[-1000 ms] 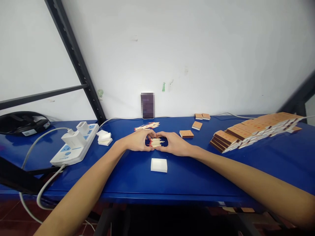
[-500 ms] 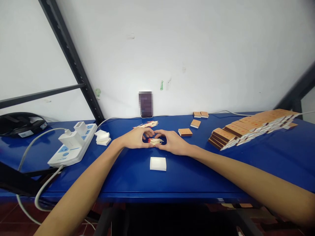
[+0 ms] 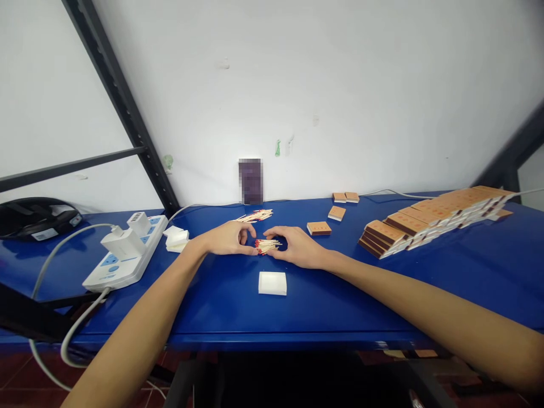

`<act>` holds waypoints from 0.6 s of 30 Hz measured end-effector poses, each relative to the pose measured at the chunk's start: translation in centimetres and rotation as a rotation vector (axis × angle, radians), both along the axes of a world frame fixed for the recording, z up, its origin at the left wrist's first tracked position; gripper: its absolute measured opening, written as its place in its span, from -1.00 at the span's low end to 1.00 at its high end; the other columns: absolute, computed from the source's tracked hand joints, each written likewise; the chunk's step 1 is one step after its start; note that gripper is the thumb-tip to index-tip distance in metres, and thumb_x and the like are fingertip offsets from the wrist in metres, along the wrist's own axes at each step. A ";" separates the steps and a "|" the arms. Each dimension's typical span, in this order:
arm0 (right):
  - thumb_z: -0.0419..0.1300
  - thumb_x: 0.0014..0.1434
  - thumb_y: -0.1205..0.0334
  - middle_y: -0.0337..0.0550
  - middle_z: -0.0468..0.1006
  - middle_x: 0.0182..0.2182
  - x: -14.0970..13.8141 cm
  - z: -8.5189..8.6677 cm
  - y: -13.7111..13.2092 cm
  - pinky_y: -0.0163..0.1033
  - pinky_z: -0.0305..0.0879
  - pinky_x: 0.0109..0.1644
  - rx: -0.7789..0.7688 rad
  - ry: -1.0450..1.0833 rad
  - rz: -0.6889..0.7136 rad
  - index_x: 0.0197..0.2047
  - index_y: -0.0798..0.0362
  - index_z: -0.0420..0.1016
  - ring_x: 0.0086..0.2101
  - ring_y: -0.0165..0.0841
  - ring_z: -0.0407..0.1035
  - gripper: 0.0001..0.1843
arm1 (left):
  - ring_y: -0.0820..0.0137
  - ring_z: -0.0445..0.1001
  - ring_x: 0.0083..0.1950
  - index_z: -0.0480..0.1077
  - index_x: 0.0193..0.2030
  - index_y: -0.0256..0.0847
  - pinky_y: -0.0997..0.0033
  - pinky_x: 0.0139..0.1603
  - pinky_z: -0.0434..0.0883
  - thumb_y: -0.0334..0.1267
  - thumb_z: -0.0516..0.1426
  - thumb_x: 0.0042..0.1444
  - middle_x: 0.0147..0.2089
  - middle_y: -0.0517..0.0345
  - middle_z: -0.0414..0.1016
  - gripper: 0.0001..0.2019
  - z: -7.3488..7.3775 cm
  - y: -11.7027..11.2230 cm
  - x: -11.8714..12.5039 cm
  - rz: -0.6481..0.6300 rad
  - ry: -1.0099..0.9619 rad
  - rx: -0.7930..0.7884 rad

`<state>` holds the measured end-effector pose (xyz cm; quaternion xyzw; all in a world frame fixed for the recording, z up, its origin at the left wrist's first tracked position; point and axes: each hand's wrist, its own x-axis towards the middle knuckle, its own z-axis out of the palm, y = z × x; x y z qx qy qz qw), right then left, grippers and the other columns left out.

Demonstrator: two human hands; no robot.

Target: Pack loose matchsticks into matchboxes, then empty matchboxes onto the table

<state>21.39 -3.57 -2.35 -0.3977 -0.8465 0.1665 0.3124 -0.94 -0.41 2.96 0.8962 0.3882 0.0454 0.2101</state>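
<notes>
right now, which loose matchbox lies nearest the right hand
The matchbox just beyond the right hand, its dark brown side showing; the other loose ones lie farther back, toward the wall.

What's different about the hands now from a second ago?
The left hand moved left, so its fingertips, which had met or nearly met those of the right hand, are now apart. The small bunch of matches is still between the hands. The white tray and stacked matchboxes stayed put.

Dark panel (image 3: 250, 181) illegible (all coarse pixels)
</notes>
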 end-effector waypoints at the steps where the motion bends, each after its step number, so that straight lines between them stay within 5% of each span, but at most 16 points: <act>1: 0.26 0.07 0.22 -0.07 0.57 -0.09 0.0 0.0 0.0 -0.11 0.32 0.02 0.007 -0.003 0.002 -0.02 0.07 0.47 -0.08 -0.22 0.45 -0.63 | 0.43 0.35 -0.38 0.40 -0.02 -0.20 0.46 -0.39 0.24 0.16 0.21 -0.07 -0.36 0.20 0.41 -0.44 0.0 -0.2 0.2 0.003 0.006 0.015; 11: 0.20 0.13 0.28 -0.13 0.59 -0.19 -0.3 -0.2 0.1 -0.16 0.27 -0.07 0.095 -0.079 0.030 -0.11 0.04 0.51 -0.18 -0.27 0.42 -0.77 | 0.34 0.37 -0.27 0.42 -0.26 -0.23 0.37 -0.25 0.27 -0.02 0.13 0.05 -0.25 0.08 0.43 -0.70 -1.0 -0.9 1.8 -0.085 0.043 0.295; 18: 0.19 0.14 0.29 -0.13 0.59 -0.24 -0.3 0.2 -0.2 -0.21 0.26 -0.14 0.084 -0.114 0.028 -0.12 0.05 0.52 -0.23 -0.29 0.41 -0.79 | 0.42 0.36 -0.41 0.42 -0.29 -0.23 0.44 -0.39 0.24 -0.18 0.11 0.03 -0.39 0.17 0.44 -0.82 -1.1 -0.9 1.9 -0.089 0.021 0.184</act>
